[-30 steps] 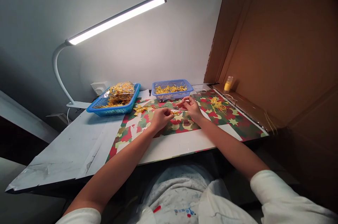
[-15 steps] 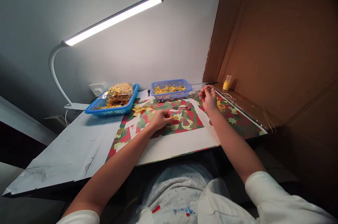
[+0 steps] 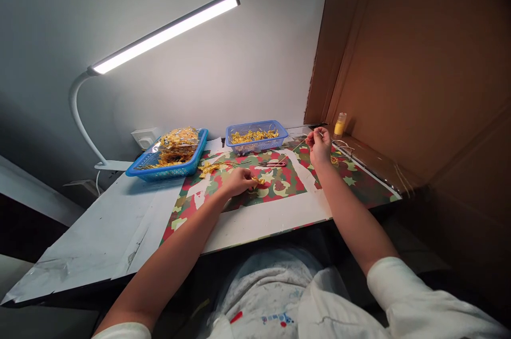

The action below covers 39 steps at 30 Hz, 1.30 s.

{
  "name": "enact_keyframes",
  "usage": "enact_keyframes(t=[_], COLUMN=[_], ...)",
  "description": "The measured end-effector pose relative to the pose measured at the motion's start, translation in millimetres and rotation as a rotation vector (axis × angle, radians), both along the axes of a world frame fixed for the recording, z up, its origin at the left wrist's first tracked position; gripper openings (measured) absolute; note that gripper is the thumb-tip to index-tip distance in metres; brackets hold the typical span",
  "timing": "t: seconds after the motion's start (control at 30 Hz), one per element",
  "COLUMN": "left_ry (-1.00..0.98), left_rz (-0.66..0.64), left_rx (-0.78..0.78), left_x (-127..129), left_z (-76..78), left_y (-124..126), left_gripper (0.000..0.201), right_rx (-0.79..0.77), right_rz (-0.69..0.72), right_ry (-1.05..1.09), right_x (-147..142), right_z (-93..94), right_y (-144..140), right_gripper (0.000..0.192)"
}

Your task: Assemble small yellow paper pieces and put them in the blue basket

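Head view shows both bare forearms reaching out over a table (image 3: 99, 232). The left hand (image 3: 238, 182) lies low on the mat (image 3: 287, 179), knuckles up, fingers curled together and pinching a small yellow piece (image 3: 257, 181) at their tips. The right hand (image 3: 319, 146) is raised off the mat and farther back, wrist bent, with thumb and forefinger pressed together on a thin yellow thread (image 3: 297, 146). That thread slants down and left from the fingertips toward the mat; its lower end is too fine to follow.

The table is white and scuffed, covered in the middle by a red, green and cream patterned mat. At its far edge stand two blue baskets: the left basket (image 3: 167, 168) holds a clear bag of yellow pieces, the right basket (image 3: 255, 137) holds loose yellow bits. A bar lamp (image 3: 163, 33) on a curved white neck arches over them, lit. A grey wall runs behind, with a socket (image 3: 144, 137) near the left basket. Brown cardboard (image 3: 399, 73) closes off the right side, and a small yellow bottle (image 3: 339, 124) stands at its foot. Scissors (image 3: 271, 164) lie on the mat between the two hands, and a loose heap of yellow scraps (image 3: 209, 167) lies just beyond the left hand.
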<state>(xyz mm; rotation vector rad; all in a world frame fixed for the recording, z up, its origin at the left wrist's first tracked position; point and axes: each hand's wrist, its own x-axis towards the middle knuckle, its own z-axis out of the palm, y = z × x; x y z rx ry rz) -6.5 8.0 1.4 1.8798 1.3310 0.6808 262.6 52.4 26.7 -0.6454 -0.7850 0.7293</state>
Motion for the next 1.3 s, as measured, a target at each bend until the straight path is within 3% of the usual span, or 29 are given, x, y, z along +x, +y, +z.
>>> enact_keyframes(t=[0.23, 0.43, 0.6, 0.83, 1.07, 1.3], left_ry=[-0.044, -0.097, -0.134, -0.180, -0.123, 0.147], left_rz=[-0.024, 0.008, -0.058, -0.121, -0.256, -0.283], left_rx=[-0.036, -0.136, -0.272, -0.323, -0.264, -0.008], left_x=[-2, -3, -3, -1, -4, -7], left_z=[-1.3, 3.3, 6.5, 13.5, 6.7, 3.2], left_y=[2, -2, -3, -8, -4, -3], left_gripper=[0.016, 0.016, 0.023, 0.027, 0.029, 0.015], right_rx=[-0.002, -0.067, -0.159, -0.267, -0.297, -0.257], right_rz=[0.000, 0.087, 0.128, 0.104, 0.109, 0.052], right_ry=[0.032, 0.080, 0.082, 0.107, 0.116, 0.063], right_x=[1, -3, -9, -11, -16, -11], right_z=[1.3, 5.1, 4.3, 4.0, 5.1, 3.7], right_y=[0, -6, -8, -7, -10, -8], right_gripper=[0.026, 0.025, 0.024, 0.020, 0.021, 0.021])
